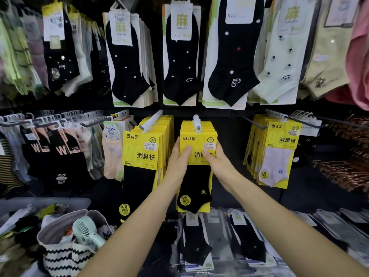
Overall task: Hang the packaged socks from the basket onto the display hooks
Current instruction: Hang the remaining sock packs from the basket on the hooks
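The pack [197, 139] hangs at the front of a stack on the middle hook [196, 119], a rod with a rounded white plastic tip that passes through the cut-out at the card's top. Its card is stiff, glossy yellow with black print and a small white price label. Below it, a flat black ankle sock [194, 182] carries a round yellow sticker near the toe.

Both hands hold the card. The left hand [176, 160] wraps the left edge, and the right hand [218, 162] wraps the right edge. The fingers [186, 151] are clamped on the pack, with thumbs pressed flat on the front and the rest curled behind. I cannot tell whether they also take in the packs behind.

Just to the left hangs a thicker stack [139, 150] of the same yellow cards with black socks. Well to the right, more yellow cards [281, 140] hold pale lilac socks. Above runs a row of black dotted socks [179, 62] on tall white cards.

Below the pack, black socks in shiny clear sleeves [249, 242] lie flat. At lower left stands the basket [58, 254], soft woven cloth with black-and-white zigzags and a grey rim. In it lies a mint plastic fan [85, 230] with a slotted round head.
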The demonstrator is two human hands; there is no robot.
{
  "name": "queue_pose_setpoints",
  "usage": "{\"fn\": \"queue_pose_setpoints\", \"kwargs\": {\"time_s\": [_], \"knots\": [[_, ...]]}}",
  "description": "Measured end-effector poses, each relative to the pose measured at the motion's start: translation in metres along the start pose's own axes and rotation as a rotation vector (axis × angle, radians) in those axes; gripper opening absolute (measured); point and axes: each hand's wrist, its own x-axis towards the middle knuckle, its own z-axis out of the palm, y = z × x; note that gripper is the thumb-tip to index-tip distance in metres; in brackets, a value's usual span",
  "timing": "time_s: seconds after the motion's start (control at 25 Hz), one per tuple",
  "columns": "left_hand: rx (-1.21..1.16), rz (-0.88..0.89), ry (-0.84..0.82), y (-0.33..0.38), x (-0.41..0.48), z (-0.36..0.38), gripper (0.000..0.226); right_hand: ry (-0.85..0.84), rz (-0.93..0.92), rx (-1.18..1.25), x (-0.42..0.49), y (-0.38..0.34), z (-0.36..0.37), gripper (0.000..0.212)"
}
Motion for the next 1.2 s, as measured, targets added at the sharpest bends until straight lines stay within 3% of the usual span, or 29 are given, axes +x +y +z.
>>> {"fn": "queue_pose_setpoints", "kwargs": {"time_s": [0.08,0.2,0.4,0.52,0.64,0.96,1.2], "knots": [[-0.022,-0.073,-0.022,-0.018,-0.010,-0.001,0.029,0.003,0.041,-0.025,-0.006,0.014,0.004,0.041],[-0.038,-0.158,-0.003,-0.044,-0.024,-0.001,0.047,0.008,0.079,-0.086,-0.017,0.034,0.010,0.050],[0.065,-0.174,0.028,-0.065,-0.041,-0.004,0.055,-0.080,0.094,-0.153,-0.038,0.051,0.002,0.052],[0.081,-0.190,0.037,-0.089,-0.077,-0.008,0.058,-0.107,0.165,-0.272,-0.071,0.084,-0.012,0.075],[0.094,-0.336,0.048,-0.119,-0.124,-0.012,0.061,-0.180,0.296,-0.305,-0.129,0.131,-0.030,0.087],[0.249,-0.598,-0.182,-0.193,-0.258,0.005,0.043,-0.123,0.624,-0.285,-0.248,0.196,-0.074,0.055],[0.504,-0.720,-0.208,-0.255,-0.327,-0.001,0.034,-0.287,0.786,-0.654,-0.314,0.230,-0.084,0.051]]}}
